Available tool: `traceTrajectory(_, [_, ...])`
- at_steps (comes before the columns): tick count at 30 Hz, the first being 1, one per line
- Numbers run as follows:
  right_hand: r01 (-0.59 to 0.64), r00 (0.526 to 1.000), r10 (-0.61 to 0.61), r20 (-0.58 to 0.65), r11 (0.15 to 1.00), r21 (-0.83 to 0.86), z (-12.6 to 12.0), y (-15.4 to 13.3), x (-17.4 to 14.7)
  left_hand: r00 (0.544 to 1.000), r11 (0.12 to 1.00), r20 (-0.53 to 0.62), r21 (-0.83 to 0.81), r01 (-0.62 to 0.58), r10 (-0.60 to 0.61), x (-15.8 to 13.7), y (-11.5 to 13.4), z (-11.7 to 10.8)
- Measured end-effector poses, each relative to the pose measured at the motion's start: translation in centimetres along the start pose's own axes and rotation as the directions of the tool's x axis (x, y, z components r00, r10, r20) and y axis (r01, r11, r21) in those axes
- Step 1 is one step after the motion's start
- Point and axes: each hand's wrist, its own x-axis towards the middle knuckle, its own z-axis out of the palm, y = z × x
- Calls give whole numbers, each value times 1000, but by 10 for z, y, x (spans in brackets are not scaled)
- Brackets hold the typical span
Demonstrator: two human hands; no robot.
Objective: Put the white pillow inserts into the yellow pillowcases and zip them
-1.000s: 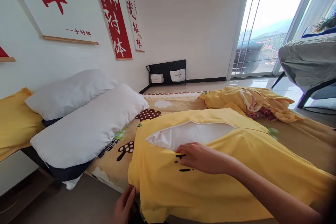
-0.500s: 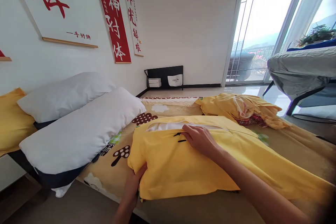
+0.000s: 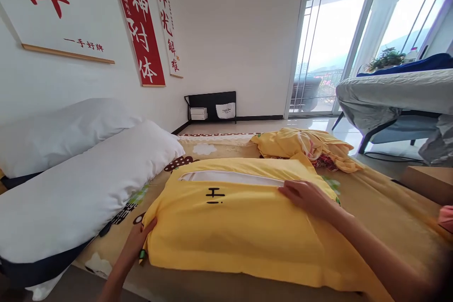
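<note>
A yellow pillowcase printed with a black "Hi" lies across the bed in front of me. Through a long slit along its upper side shows a white pillow inside. My left hand is closed around the pillowcase's left edge, the thumb on top and the other fingers hidden beneath. At the right end of the slit, my right hand pinches the lower lip of the opening with fingertips pressed together. Whether a zip pull is between those fingers cannot be made out.
Two white pillows lie at the left, overlapping. Crumpled yellow fabric rests on the bed's far side, over the patterned sheet. A covered table stands beyond on the right, and a cardboard box near the bed's right edge.
My right hand has slid rightward along the slit, uncovering the "Hi" print. My left hand still grips the left edge. The pillowcase lies flatter, and the view has turned slightly right.
</note>
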Motion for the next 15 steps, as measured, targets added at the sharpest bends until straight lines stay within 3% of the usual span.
traceTrajectory(2, [56,998,-56,7,998,20,7,1,-10,976,952,-55,237,-193,211,3,-5,-13])
traceTrajectory(4, [94,996,-94,-5,996,5,10,-3,-14,895,851,-117,383,-359,430,2,6,-23])
traceTrajectory(7, [100,994,-99,39,994,-38,10,-12,-11,776,695,-7,450,-561,630,-2,47,-21])
traceTrajectory(11, [73,992,-65,106,994,-81,6,-20,-10,676,586,259,349,-731,690,3,107,26])
traceTrajectory(13, [95,990,-80,115,987,-128,6,-21,-18,643,561,367,315,-766,672,8,122,56])
traceTrajectory(15, [137,987,-118,109,974,-179,8,-23,-30,640,538,410,347,-768,650,10,125,79])
